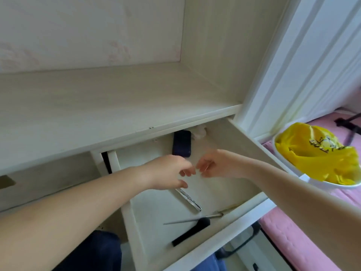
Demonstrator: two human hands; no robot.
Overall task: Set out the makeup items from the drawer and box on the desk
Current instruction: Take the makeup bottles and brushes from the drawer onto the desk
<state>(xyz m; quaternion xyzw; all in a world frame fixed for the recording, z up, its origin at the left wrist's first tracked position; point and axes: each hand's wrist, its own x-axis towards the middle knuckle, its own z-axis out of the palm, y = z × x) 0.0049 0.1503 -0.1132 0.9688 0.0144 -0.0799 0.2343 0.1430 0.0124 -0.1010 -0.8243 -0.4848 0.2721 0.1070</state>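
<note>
Head view: both hands, left (166,173) and right (218,165), reach empty, fingers loosely curled, into open drawer (136,222); tabletop (97,98) bare, items unmoved.

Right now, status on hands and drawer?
Left hand and right hand open, over open drawer. Silver tube, black brush, dark case inside. Nothing blocking.
</note>
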